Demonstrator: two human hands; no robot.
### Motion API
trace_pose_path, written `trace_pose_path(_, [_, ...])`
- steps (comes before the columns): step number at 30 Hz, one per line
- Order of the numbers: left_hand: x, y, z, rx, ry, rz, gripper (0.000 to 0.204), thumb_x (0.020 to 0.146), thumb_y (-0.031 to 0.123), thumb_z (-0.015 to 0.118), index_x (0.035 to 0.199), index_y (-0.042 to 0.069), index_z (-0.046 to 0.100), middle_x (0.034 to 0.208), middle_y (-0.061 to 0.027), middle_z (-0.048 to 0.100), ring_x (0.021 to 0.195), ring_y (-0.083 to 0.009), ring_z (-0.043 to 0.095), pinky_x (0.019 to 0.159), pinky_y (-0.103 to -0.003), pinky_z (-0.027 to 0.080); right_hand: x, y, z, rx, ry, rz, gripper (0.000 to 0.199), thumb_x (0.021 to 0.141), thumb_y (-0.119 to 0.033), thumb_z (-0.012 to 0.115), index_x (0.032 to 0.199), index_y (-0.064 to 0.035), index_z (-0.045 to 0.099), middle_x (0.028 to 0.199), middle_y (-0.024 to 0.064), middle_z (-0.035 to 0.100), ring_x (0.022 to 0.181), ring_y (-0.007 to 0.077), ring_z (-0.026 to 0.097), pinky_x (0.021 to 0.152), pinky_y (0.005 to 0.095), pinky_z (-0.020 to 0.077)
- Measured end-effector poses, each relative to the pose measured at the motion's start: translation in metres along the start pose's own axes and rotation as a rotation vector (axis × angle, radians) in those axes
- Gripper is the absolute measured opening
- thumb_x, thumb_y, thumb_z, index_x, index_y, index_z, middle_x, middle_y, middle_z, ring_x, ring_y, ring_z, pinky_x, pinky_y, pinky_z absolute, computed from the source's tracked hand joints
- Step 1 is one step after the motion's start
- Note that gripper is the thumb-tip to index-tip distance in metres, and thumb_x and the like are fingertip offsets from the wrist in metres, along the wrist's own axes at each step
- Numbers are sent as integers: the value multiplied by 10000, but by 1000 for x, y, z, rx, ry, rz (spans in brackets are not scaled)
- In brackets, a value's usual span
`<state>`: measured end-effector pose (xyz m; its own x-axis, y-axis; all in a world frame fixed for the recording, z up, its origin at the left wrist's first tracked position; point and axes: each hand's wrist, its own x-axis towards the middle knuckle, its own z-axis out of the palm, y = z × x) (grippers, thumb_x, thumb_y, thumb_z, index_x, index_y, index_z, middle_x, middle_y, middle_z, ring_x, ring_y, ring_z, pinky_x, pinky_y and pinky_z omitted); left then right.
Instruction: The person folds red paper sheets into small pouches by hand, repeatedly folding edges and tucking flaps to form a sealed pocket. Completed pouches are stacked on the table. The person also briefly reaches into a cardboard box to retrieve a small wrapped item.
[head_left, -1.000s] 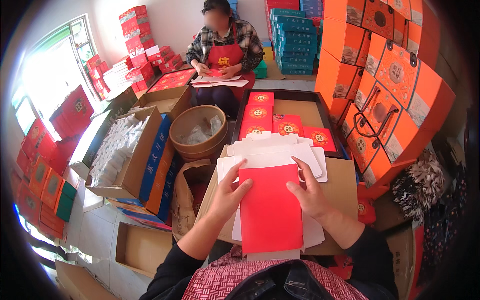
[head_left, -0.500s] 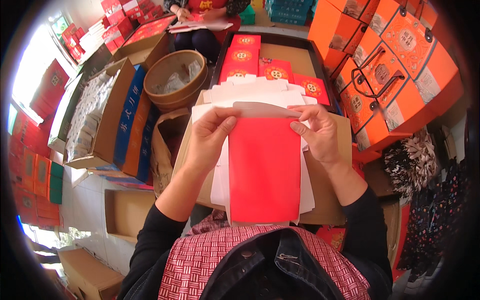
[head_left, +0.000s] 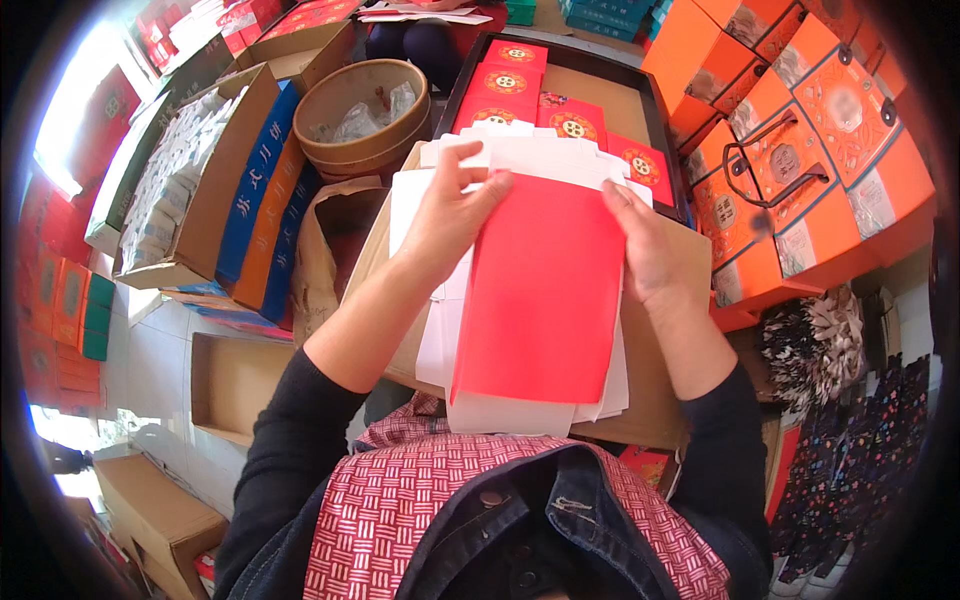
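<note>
In front of me, a flat red carton (head_left: 540,290) lies over a pile of white cardboard blanks (head_left: 555,150), with a pale flap showing along its near edge. My left hand (head_left: 445,220) is at its far left corner, thumb on the red face and fingers curled. On the opposite side my right hand (head_left: 645,245) closes on the far right corner and right edge, its thumb on top. The fingers beneath the carton are partly hidden.
A dark tray (head_left: 655,110) with red boxes stands beyond the pile. To the left are a round tub (head_left: 365,155) and a carton of small white packets (head_left: 185,185). Orange gift boxes (head_left: 785,160) are stacked on the right. Another person's knees (head_left: 410,42) show at the top.
The raised pale far flap no longer shows, and a pale flap now shows more at the near edge. Both hands moved from the flap's ends to the carton's far corners. The view shifted slightly.
</note>
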<state>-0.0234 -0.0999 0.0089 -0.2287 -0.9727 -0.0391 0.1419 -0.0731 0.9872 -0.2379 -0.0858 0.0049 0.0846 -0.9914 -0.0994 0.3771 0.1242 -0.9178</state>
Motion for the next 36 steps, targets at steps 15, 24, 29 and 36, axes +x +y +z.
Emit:
trace_pose_path(15, [-26,4,5,-224,-143,-173,590,811,94,728,1279,-37,395,1157,-182,580,1039,-212,613,866,-326,535,-21,-74,38,-841,-34,-594,237,870,-123,644,1023,36,557,1016,104,604,912,153,587,805,287,475])
trace_pose_path(24, [-28,7,23,-231,-104,158,626,772,106,771,1255,18,383,1105,-173,593,926,-211,649,764,-314,563,9,-84,79,-1078,-546,-154,261,897,-114,595,1114,-13,492,829,44,625,824,86,593,720,228,473])
trace_pose_path(29, [-22,11,5,-246,-42,143,464,809,54,723,1185,32,450,1061,-141,619,909,-194,655,729,-298,569,-15,-118,44,-681,214,-815,192,929,-124,576,1078,-2,581,942,42,602,939,100,584,848,259,468])
trace_pose_path(36, [15,-1,-3,-302,-181,21,268,877,171,673,1039,4,539,918,-97,642,791,-133,645,685,-238,549,-12,-9,-20,-444,-129,-294,303,948,-245,583,1112,9,602,975,51,626,838,77,573,762,235,463])
